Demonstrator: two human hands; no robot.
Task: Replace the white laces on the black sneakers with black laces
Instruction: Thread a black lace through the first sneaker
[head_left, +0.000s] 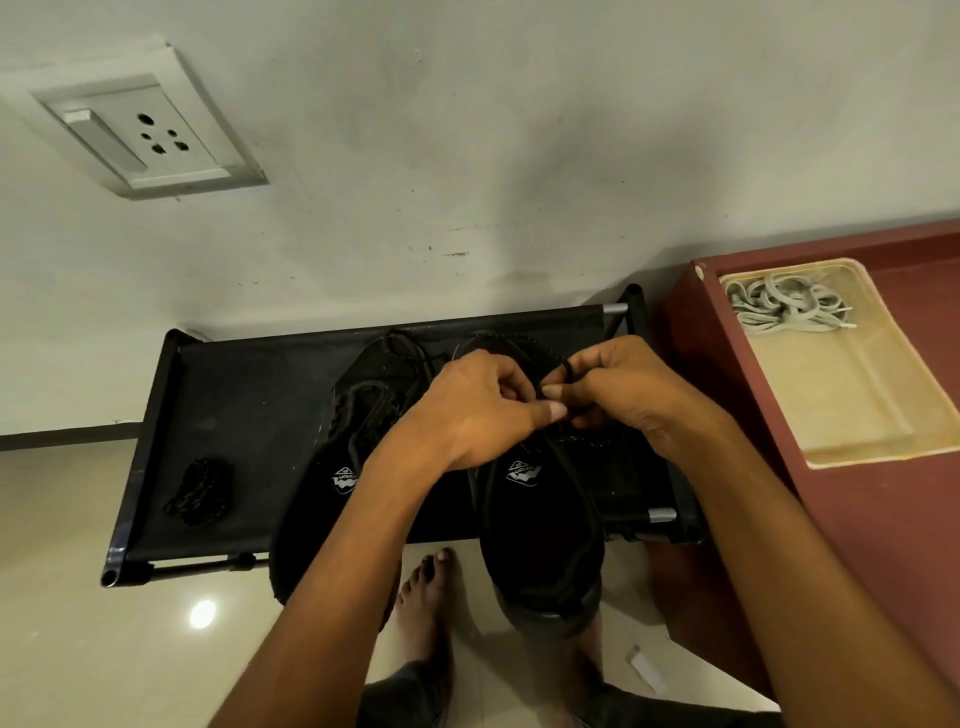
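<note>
Sneakers, black, 2x, side by side on black fabric shelf (249, 415), heels overhanging front edge. L sneaker (322, 499) w/ black lace through eyelets. R sneaker (540, 525) under both hands. L hand (478, 410) grip: fingers curled, thumb + forefinger pinching black lace (563, 382) over R shoe's upper eyelets. R hand (623, 389) grip: fingers curled, pinching same lace, loop showing at fingertips. Spare black lace bundle (200, 491) on shelf, L side. White laces (784, 309) coiled in clear tray (852, 415) on maroon tabletop (904, 519), well apart.
</note>
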